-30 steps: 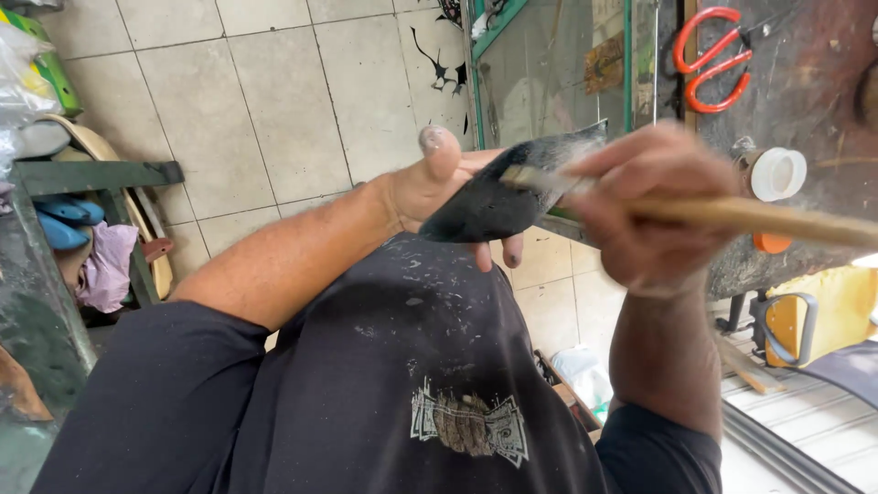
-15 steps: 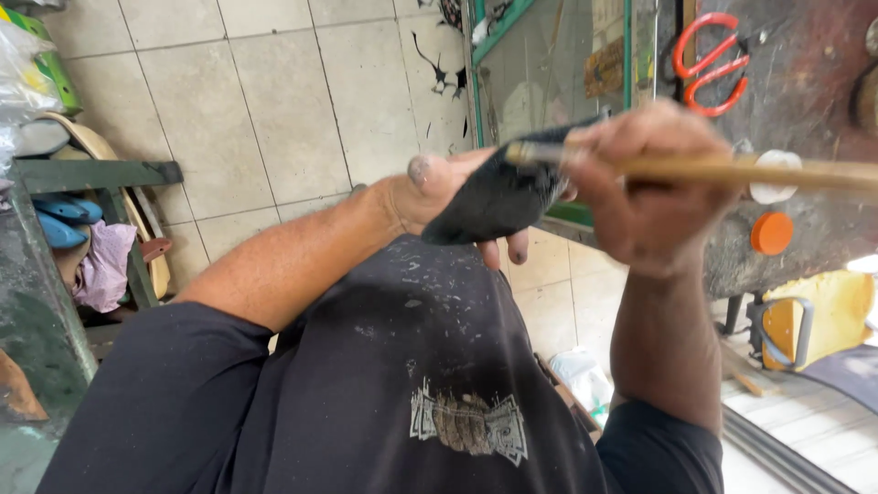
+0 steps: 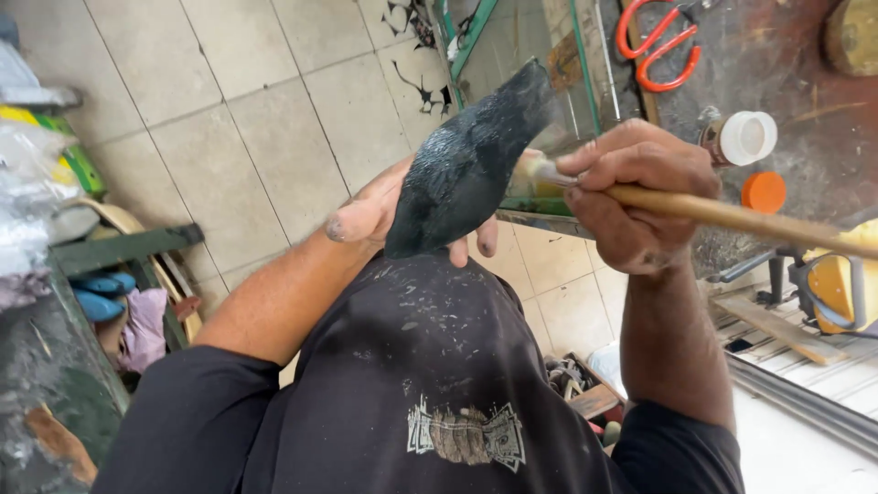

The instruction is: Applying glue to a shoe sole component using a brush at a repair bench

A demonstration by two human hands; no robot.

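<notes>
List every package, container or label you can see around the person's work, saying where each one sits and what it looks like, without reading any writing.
Small jar: on the dark workbench, upper right; round, white rim, brownish body.
Orange lid: on the workbench just below the jar; round, flat.
Plastic bags: far left edge; crumpled, clear and whitish with yellow and green.
No signs or screens show.

The left hand [image 3: 384, 215] and right hand [image 3: 631, 197] work close together above the lap, with the black sole piece [image 3: 471, 165] and the brush [image 3: 722, 215] filling the gap between them. Below, the dark apron [image 3: 430, 366] blocks any downward path. To the right, the worktop [image 3: 805, 64] is crowded: red scissors [image 3: 658, 41], a white-capped jar [image 3: 745, 137] and an orange lid [image 3: 764, 192] lie near the brush handle. To the left, the tiled floor [image 3: 229, 137] gives open room up to the green shelf [image 3: 119, 247].
</notes>
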